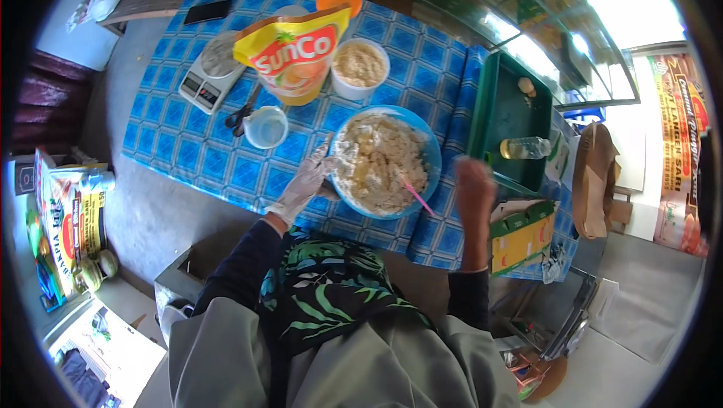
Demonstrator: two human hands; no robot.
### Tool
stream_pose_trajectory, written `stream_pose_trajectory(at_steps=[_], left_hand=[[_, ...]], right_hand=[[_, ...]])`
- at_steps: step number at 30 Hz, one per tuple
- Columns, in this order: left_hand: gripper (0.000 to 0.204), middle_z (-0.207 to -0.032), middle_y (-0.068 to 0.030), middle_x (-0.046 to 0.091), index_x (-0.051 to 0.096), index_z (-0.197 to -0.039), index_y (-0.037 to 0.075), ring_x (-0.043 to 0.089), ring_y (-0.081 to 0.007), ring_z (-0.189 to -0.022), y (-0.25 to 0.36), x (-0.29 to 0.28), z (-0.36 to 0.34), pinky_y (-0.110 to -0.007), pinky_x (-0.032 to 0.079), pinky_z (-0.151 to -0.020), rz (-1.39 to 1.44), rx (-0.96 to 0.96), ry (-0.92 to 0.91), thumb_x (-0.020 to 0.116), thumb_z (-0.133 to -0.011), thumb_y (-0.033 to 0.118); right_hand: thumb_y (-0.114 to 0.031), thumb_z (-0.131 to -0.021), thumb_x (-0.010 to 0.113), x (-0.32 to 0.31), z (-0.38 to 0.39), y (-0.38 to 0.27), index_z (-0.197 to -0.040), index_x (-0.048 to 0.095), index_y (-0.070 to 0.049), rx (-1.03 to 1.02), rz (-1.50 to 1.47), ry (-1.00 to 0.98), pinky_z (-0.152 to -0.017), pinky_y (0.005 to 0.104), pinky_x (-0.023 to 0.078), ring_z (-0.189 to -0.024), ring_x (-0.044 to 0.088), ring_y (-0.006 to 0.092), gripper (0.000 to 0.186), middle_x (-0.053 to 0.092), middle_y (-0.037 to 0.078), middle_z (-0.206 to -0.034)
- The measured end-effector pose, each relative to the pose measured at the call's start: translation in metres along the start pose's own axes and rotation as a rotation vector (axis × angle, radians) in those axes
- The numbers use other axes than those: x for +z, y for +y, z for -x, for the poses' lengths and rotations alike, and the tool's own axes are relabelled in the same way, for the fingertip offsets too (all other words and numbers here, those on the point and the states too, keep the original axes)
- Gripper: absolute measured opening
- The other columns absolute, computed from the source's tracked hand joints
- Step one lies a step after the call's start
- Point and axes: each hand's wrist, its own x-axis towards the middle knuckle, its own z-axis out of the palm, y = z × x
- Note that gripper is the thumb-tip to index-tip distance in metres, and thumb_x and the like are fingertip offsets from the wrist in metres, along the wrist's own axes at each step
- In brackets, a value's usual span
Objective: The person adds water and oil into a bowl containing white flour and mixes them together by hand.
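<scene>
A round blue bowl point(435, 153) stands near the table's front edge. Inside it lies a loose white flour mixture point(380, 155) with yellowish wet patches. The pink handle point(419, 198) of a utensil leans out over the bowl's right front; its other end is buried. My left hand point(305, 178), in a thin whitish glove, grips the bowl's left rim. To the right of the bowl, my bare right hand point(474, 182) is raised and smeared by motion, its fingers unclear. Beyond the bowl are a white tub point(360, 91) of pale crumbly powder and a clear measuring jug point(266, 128).
A yellow pouch point(295, 58) of oil stands behind the jug. Dark scissors point(239, 118), a kitchen scale point(203, 91) and a phone point(208, 12) lie farther left. At right, a green tray point(489, 114) holds a small bottle point(525, 148), beside a yellow-green carton point(521, 238). A glass cabinet point(520, 27) stands behind.
</scene>
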Motion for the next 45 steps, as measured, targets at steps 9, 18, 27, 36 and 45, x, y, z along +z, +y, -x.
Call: stream_pose_trajectory(at_steps=[9, 18, 27, 36, 45], left_hand=[[0.093, -0.129, -0.0162, 0.049, 0.033, -0.148, 0.0, 0.056, -0.0224, -0.109, -0.032, -0.063, 0.017, -0.035, 0.047, -0.093, -0.611, 0.418, 0.812, 0.087, -0.076, 0.023], [0.11, -0.157, -0.0184, 0.015, 0.025, -0.152, 0.005, 0.023, -0.0311, -0.144, -0.005, -0.096, -0.038, -0.042, 0.026, -0.118, -0.663, 0.758, 0.833, 0.091, -0.068, 0.029], [0.119, -0.149, -0.0203, 0.033, 0.01, -0.155, 0.003, 0.04, -0.0316, -0.136, 0.002, -0.085, -0.012, -0.042, 0.034, -0.114, -0.717, 0.91, 0.51, 0.088, -0.065, 0.012], [0.117, -0.137, -0.021, 0.045, 0.017, -0.153, 0.0, 0.046, -0.0387, -0.124, 0.072, 0.002, 0.001, -0.046, 0.034, -0.111, -1.142, 0.964, 0.087, 0.086, -0.059, 0.011], [0.081, -0.142, -0.0244, 0.041, 0.019, -0.155, 0.0, 0.042, -0.0387, -0.129, 0.073, 0.04, -0.023, -0.052, 0.029, -0.115, -2.08, 1.035, -0.075, 0.052, -0.09, 0.035]], right_hand=[[-0.022, -0.092, 0.057, 0.047, 0.026, -0.063, -0.083, 0.069, -0.003, 0.008, 0.163, -0.479, -0.076, 0.0471, 0.046, -0.093, 0.06, 0.0343, 0.024, 0.065, 0.018, -0.088], [-0.009, -0.079, 0.057, 0.019, 0.015, -0.081, -0.083, 0.068, -0.003, 0.001, 0.286, -0.487, -0.066, 0.0481, 0.05, -0.08, 0.066, 0.0368, 0.012, 0.067, 0.018, -0.08], [-0.006, -0.078, 0.059, 0.028, -0.022, -0.117, -0.083, 0.065, -0.004, -0.17, 0.223, -0.28, -0.058, 0.0456, 0.051, -0.066, 0.067, 0.0335, 0.008, 0.064, 0.015, -0.068], [-0.005, -0.078, 0.059, 0.038, -0.004, -0.098, -0.083, 0.068, -0.001, -0.047, 0.083, -0.363, -0.06, 0.0479, 0.052, -0.068, 0.068, 0.0375, 0.011, 0.066, 0.02, -0.071], [-0.004, -0.071, 0.061, 0.01, 0.014, -0.088, -0.084, 0.068, -0.002, 0.041, 0.008, -0.316, -0.063, 0.0481, 0.052, -0.071, 0.067, 0.0395, 0.015, 0.066, 0.022, -0.073]])
